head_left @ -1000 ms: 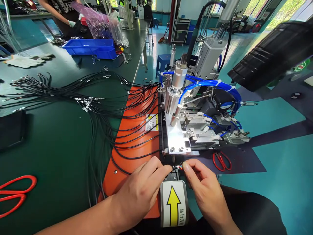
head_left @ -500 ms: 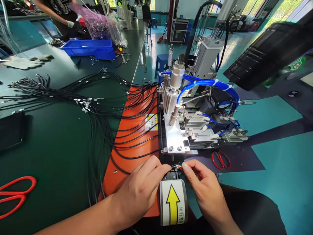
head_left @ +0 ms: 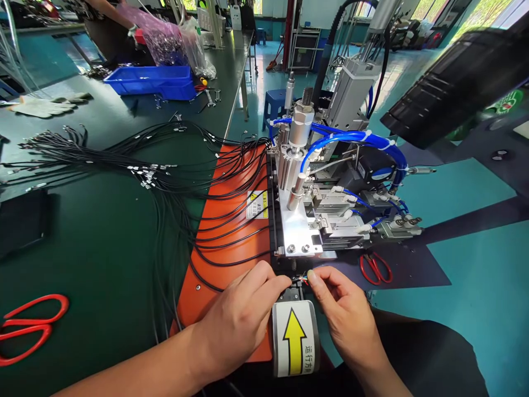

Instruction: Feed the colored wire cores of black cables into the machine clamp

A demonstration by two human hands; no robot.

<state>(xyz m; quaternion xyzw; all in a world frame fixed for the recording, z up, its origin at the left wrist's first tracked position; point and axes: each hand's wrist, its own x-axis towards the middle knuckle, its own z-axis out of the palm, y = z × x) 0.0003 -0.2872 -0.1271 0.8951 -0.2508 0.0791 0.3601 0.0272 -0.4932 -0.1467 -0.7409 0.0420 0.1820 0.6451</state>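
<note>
At the front end of the machine [head_left: 303,220], my left hand [head_left: 243,311] pinches a black cable, whose end points right. From that end fan thin coloured wires [head_left: 303,279]. The thumb and fingertips of my right hand [head_left: 343,309] are closed on these wires. Both hands sit just above a dark metal block [head_left: 290,293] and a rounded cover with a yellow arrow [head_left: 295,336]. Several black cables [head_left: 231,234] lie in a row across the orange plate [head_left: 206,300] left of the machine.
Red-handled scissors [head_left: 35,328] lie at left, another red-handled pair [head_left: 375,269] right of the machine. A cable bundle [head_left: 103,157], blue bin [head_left: 151,81] and white gloves [head_left: 45,106] rest on the bench. A black cylindrical object [head_left: 446,88] juts in upper right. A co-worker [head_left: 109,33] stands behind.
My hands keep their grip on the cable and wires with hardly any movement. The view shifts slightly. The co-worker's arm at the back has moved up by the pink bag.
</note>
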